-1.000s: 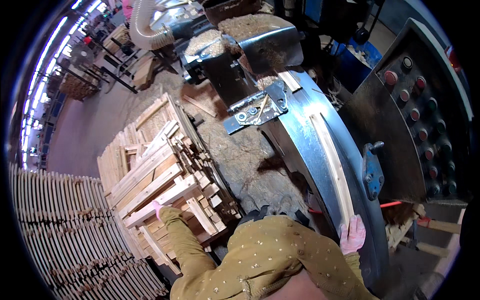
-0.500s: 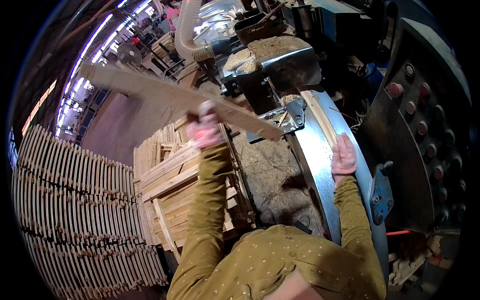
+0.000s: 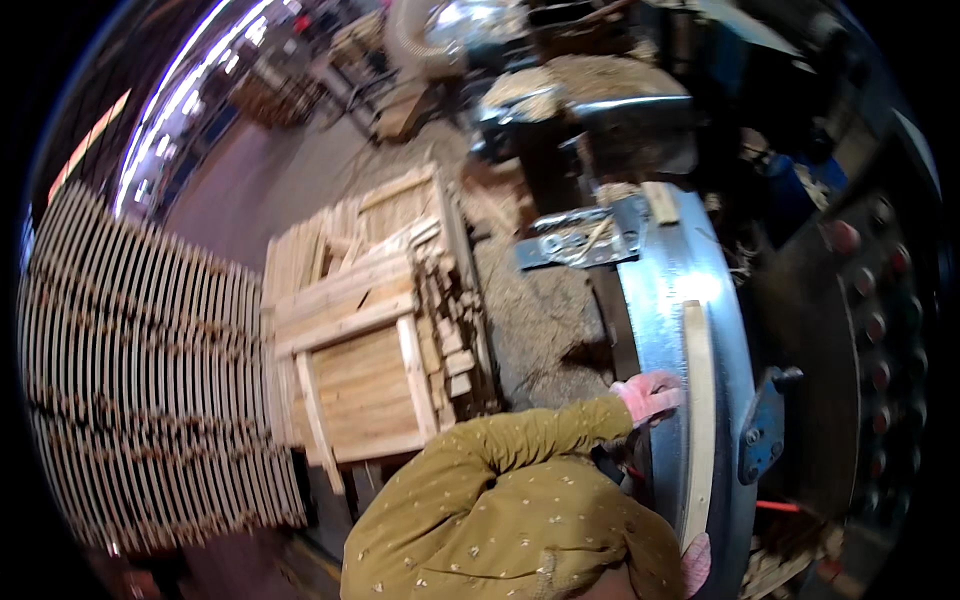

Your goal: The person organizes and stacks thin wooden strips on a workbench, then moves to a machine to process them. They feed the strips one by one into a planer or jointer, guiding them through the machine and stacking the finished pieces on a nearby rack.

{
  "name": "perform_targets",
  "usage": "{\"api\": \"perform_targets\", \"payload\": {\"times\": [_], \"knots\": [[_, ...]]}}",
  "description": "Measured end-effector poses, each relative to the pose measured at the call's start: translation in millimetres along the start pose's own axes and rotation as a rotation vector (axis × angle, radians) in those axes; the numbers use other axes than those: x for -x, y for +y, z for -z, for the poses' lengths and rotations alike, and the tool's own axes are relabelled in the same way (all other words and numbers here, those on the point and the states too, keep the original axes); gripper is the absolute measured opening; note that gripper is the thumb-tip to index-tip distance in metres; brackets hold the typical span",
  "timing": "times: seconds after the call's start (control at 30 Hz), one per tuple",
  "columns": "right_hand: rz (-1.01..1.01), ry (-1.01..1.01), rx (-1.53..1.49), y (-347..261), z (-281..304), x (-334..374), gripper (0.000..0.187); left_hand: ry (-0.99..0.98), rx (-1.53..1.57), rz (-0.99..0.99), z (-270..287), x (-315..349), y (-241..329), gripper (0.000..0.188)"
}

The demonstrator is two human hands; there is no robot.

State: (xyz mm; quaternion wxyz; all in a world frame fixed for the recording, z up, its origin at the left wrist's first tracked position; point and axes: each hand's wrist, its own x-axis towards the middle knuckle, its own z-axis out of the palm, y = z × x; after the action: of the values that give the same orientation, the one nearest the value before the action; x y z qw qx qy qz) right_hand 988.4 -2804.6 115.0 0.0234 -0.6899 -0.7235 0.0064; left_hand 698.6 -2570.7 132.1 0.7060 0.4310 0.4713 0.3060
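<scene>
A long pale wooden strip (image 3: 699, 400) lies lengthwise on the shiny metal bed (image 3: 655, 330) of a machine. My left hand (image 3: 648, 398), in a pink glove, rests at the bed's left side with its fingers stretched toward the strip; no object shows in it. Low in the picture my right hand (image 3: 696, 565), gloved too, is closed at the near end of the strip, and most of its fingers are hidden. Farther along, the end of another wooden strip (image 3: 660, 203) sticks out by the machine's sawdust-covered housing (image 3: 640, 130).
Left of the bed stands a stack of wooden pieces (image 3: 350, 325), with rows of stacked slats (image 3: 150, 370) beyond it. Sawdust covers the floor (image 3: 545, 320) between stack and machine. A button panel (image 3: 875, 330) and a blue bracket (image 3: 765, 435) border the right side.
The wooden piece raised in my left hand is gone from there, and that hand has come right to the bed. My right hand has drawn back nearer me. The earlier strip has moved into the machine.
</scene>
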Motion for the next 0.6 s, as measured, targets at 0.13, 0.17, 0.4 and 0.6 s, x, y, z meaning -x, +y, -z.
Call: {"api": "perform_targets", "payload": {"times": [0.13, 0.17, 0.4, 0.6], "knots": [[-0.033, 0.157, -0.037, -68.8, 5.1, -94.8, 0.05, 0.206, 0.1, -0.193, 57.5, 16.7, -3.2, 0.042], [-0.036, 0.246, -0.077, -96.5, 9.8, -131.9, 0.05, 0.291, 0.107, -0.296, 82.0, 25.3, -2.6, 0.041], [0.299, 0.78, -0.26, -150.5, -25.3, -306.1, 0.044, 1.535, -0.49, -0.069, 400.3, 173.8, -65.4, 0.043], [0.107, 0.508, -0.113, -187.8, -31.5, -365.3, 0.05, 1.739, 0.661, 0.123, 557.7, 303.6, -198.1, 0.077]]}}
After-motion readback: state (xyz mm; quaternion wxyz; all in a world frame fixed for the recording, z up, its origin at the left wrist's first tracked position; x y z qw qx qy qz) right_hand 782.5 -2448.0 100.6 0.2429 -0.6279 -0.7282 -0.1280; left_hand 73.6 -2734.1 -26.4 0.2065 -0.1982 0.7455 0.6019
